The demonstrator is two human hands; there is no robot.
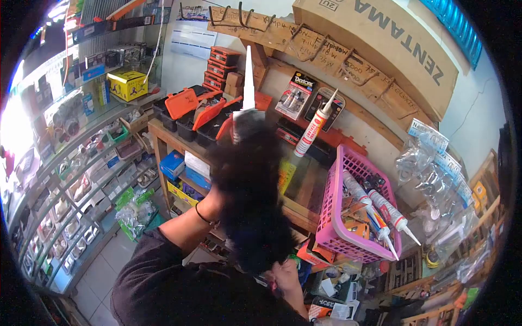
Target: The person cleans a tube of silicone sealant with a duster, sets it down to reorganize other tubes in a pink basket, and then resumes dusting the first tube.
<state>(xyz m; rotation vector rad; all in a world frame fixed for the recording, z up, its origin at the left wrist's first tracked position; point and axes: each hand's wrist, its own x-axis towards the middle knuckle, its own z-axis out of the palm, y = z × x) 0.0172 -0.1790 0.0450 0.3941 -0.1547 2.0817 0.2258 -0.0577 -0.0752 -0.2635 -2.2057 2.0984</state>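
A black fluffy duster (253,190) fills the centre of the view. At its lower end my right hand (286,276) is closed, with the fingers curled round the duster's end. My left hand (213,202) is beside the duster's left edge, its fingers hidden behind the dark fluff. Above the duster rises a white tapered nozzle (248,81) on a tube that is mostly covered; what holds this tube is out of sight. Another sealant tube (314,132) stands to the right, behind a pink basket (322,235) holding several tubes.
Black and orange organizer boxes (181,103) line the wooden shelf (157,130). Packaged goods (295,96) lean at the back. Hanging plastic packets (429,168) are on the right; a yellow box (128,85) and glass display racks (70,201) are on the left.
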